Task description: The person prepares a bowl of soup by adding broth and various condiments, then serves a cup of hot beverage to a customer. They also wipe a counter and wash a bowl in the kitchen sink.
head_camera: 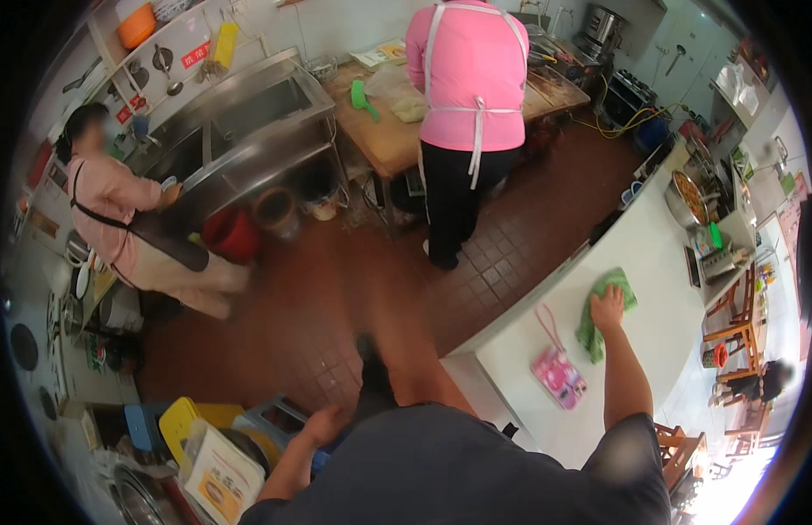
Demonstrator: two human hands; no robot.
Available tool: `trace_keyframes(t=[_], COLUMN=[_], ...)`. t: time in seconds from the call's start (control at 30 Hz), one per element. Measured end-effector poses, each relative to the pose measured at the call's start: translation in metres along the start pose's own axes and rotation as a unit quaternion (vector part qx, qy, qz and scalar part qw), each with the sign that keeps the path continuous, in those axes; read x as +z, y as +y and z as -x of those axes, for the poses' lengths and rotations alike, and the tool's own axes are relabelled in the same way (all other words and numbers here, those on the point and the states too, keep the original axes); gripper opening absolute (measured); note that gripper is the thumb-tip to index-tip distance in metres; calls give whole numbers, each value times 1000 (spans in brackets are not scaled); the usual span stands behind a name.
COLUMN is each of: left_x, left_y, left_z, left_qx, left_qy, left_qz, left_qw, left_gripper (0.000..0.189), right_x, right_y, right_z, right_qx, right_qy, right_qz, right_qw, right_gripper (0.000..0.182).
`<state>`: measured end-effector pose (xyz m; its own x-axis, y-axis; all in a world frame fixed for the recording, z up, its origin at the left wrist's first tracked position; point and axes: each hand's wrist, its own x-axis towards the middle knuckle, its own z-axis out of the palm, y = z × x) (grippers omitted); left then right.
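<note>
My right hand (pixel 607 307) lies on a green cloth (pixel 595 338) spread on the white counter (pixel 649 262), its fingers pressing the cloth to the surface. Left of the cloth, on the same counter, rests a pink patterned phone case (pixel 558 379) with a pink wrist strap (pixel 549 325). My left hand (pixel 327 425) hangs low at my left side, above a grey plastic bin (pixel 275 417); its fingers are partly blurred, and nothing can be made out in them.
A person in pink (pixel 475 79) stands at a wooden table (pixel 380 141); another (pixel 111 187) works at a steel sink (pixel 261 144). A red bucket (pixel 230 234) stands below it. A metal bowl of food (pixel 687 199) and a grater (pixel 721 264) are at the counter's far side.
</note>
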<state>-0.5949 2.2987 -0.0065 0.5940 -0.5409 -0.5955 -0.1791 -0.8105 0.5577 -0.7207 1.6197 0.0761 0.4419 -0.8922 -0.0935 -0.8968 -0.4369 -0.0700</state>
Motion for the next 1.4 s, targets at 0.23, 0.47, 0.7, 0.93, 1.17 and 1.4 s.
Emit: trace_keyframes(t=[0.23, 0.47, 0.7, 0.93, 1.17, 1.4], left_x=[-167, -301, -299, -251, -208, -155], left_y=[9, 100, 293, 452, 612, 694], left_z=[-103, -221, -306, -396, -488, -557], left_qx=[-35, 115, 303, 381, 399, 424], left_qy=[-52, -53, -171, -246, -255, -280], left_qz=[-23, -122, -115, -213, -234, -194], left_qw=[998, 984, 930, 866, 849, 839], left_gripper=[43, 41, 36, 36, 33, 29], right_x=[17, 14, -3, -25, -31, -59], right_y=[-17, -35, -41, 5, 38, 32], right_z=[4, 7, -19, -114, -174, -187], right_qx=[127, 150, 210, 250, 229, 256], right_qy=[33, 54, 57, 60, 89, 66], right_qz=[-4, -15, -17, -11, -33, -86], right_qw=[991, 987, 976, 966, 969, 961], right_gripper=[60, 58, 60, 60, 62, 62])
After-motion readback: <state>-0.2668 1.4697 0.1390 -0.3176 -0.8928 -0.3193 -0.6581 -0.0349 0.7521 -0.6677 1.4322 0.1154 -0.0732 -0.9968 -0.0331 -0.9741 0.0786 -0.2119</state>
